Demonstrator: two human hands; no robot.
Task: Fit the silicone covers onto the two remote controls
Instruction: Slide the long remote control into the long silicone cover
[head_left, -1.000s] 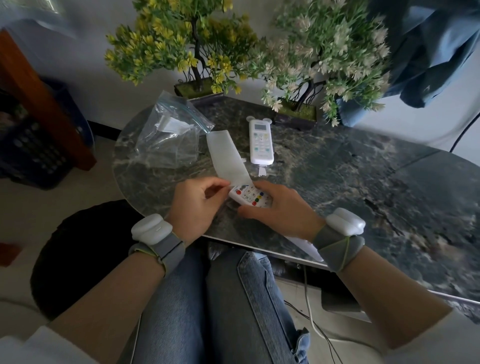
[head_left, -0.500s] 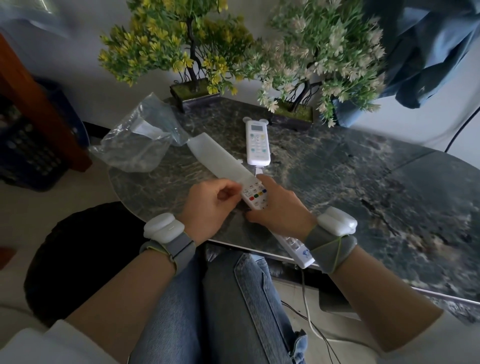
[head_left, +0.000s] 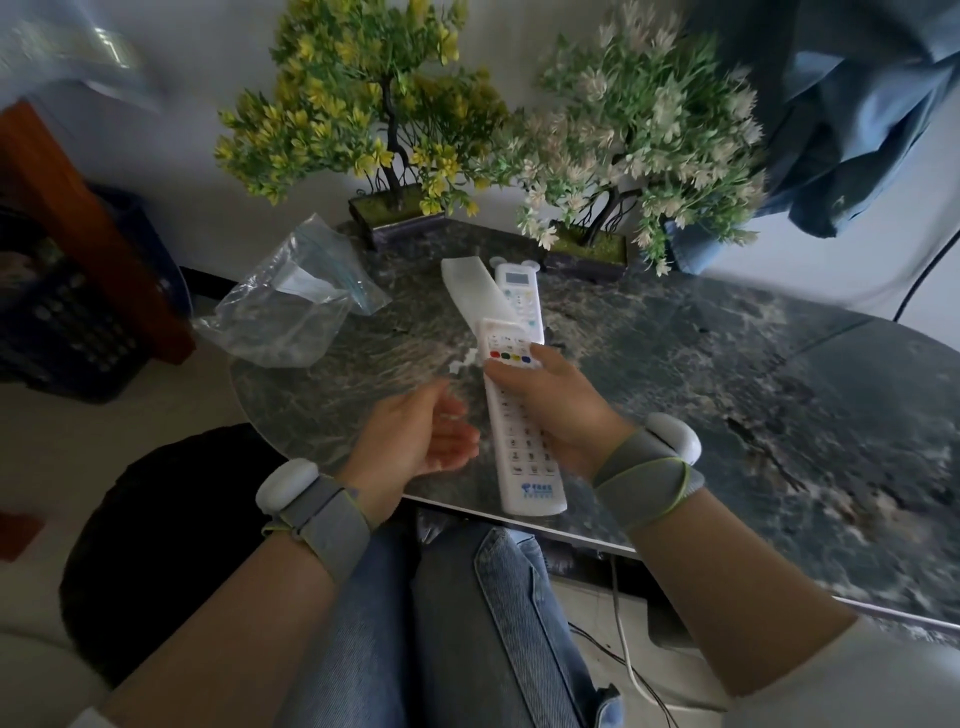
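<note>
L hand (head_left: 415, 441) let go, open; R grip (head_left: 550, 400) clasps remote (head_left: 524, 452), cover (head_left: 467, 291) on tip.

Marble table (head_left: 727, 364) (dark) bears bag (head_left: 291, 306), remote (head_left: 519, 296), pots (head_left: 400, 221).

Your left hand has let go.
Your left hand (head_left: 415, 441) left the silicone cover (head_left: 470, 291); the remote (head_left: 519, 441) now points lengthwise beyond your right fingers (head_left: 540, 364).

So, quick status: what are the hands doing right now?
Right hand grips long remote, silicone cover only on its tip. Left hand open, empty. Second remote close behind.
</note>
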